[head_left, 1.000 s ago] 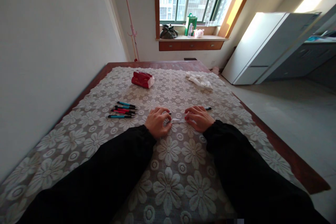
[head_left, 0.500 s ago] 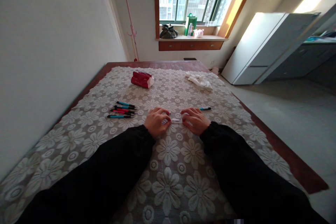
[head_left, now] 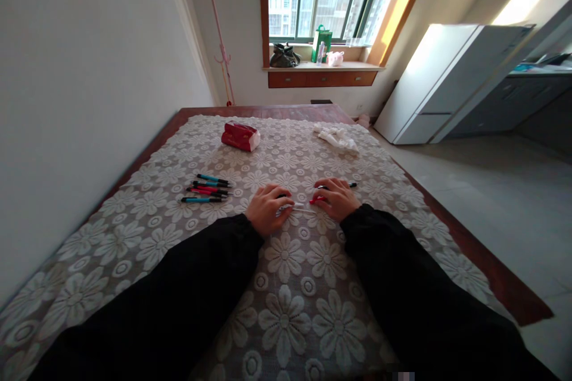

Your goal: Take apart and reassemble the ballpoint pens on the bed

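Observation:
My left hand [head_left: 268,208] is closed, thumb and fingers bent around a thin, pale or clear piece [head_left: 298,206] whose end sticks out to the right. A dark tip shows by its fingers. A slim white strip lies just beneath, on the tablecloth. My right hand [head_left: 337,197] is closed too, pinching a small red piece [head_left: 316,199] that looks like part of a pen. Another pen [head_left: 353,184] lies mostly hidden behind the right hand. To the left, several blue and red pens [head_left: 203,190] lie in a loose pile.
A patterned lace tablecloth [head_left: 286,309] covers the wooden table. Toward its far side lie a red-and-white packet [head_left: 240,136] and a crumpled white cloth or bag [head_left: 337,139]. A wall [head_left: 89,71] borders the left; a white fridge [head_left: 440,83] stands beyond the right edge.
My right hand has moved slightly up and away from the left, and a red piece now shows in its fingers. The clear piece between the hands no longer spans them.

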Available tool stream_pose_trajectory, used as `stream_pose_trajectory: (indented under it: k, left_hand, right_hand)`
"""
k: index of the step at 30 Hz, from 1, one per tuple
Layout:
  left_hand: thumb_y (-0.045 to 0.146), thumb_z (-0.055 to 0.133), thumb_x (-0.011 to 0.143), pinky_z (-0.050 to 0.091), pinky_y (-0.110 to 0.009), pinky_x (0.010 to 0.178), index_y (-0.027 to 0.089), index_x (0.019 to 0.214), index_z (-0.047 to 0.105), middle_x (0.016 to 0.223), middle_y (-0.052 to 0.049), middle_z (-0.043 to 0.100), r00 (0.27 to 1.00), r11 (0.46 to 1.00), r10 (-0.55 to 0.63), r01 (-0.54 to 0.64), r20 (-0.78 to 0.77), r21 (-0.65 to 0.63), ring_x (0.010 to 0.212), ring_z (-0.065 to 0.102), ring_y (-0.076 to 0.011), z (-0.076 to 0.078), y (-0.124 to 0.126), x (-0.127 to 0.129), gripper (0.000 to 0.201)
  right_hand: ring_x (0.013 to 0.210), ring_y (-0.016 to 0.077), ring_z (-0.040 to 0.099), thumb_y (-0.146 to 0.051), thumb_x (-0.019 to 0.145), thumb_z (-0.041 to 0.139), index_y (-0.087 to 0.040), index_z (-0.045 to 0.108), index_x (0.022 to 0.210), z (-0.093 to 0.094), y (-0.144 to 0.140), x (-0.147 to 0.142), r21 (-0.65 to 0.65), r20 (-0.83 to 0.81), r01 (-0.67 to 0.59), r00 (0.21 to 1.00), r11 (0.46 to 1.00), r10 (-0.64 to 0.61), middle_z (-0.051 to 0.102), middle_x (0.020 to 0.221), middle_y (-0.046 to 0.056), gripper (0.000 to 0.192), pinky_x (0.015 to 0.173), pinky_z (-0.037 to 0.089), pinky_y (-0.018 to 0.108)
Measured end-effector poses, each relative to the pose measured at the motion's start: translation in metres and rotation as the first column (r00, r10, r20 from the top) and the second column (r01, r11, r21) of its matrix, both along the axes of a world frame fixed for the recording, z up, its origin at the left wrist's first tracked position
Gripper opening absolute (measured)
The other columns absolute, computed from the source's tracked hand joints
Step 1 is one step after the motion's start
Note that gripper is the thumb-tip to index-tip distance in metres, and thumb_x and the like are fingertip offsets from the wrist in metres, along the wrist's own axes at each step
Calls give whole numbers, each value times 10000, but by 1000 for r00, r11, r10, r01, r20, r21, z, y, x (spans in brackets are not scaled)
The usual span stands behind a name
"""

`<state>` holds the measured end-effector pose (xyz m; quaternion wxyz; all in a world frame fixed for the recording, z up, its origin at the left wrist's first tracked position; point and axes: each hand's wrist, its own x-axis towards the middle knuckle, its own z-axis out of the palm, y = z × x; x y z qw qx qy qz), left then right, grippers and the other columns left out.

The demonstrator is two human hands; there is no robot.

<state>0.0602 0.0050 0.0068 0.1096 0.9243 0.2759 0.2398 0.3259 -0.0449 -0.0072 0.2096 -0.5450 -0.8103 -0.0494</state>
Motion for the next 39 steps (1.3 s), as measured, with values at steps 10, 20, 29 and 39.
stream_pose_trajectory:
  k: [10, 20, 29, 39]
  left_hand:
    - [308, 624, 936, 445, -447, 1021, 311, 1115, 768, 1228, -39, 692, 999, 999, -44, 44, -25, -6, 1212, 545, -263, 0, 0, 0, 229]
    - [239, 598, 945, 444, -433, 1029, 264, 1217, 677, 1177, -36, 706, 985, 996, -91, 91, 144, 8, 1174, 571, -237, -2, 3, 0, 285]
    - [247, 734, 822, 447, -488, 993, 253, 983, 741, 1140, -35, 706, 997, 999, 0, -3, 74, 45, 1173, 552, -289, -3, 1, -1, 161]
    - [300, 729, 898, 459, -438, 912, 260, 903, 745, 1064, -13, 729, 1000, 998, -4, 4, -6, 58, 1102, 576, -254, -9, 5, 1, 44]
  right_hand:
    - [1138, 262, 572, -290, 921, 693, -258, 746, 937, 1, -5, -27, -2, -26, -29, 999, 1000, 29, 698, 1175, 52, 64, 967, 412, 432]
    - [959, 239, 607, -290, 923, 673, -236, 739, 893, -3, -1, -34, -60, -359, 13, 933, 998, -34, 694, 959, 62, 91, 865, 456, 406]
    - [846, 185, 666, -583, 789, 773, -289, 646, 952, 6, 4, -27, -86, -996, -227, 51, 970, -76, 704, 925, 8, 359, 711, 533, 321]
    - [834, 175, 683, -472, 771, 816, -314, 585, 1101, 11, 4, -22, -93, -996, -222, 6, 971, -94, 685, 866, -19, 433, 631, 529, 273]
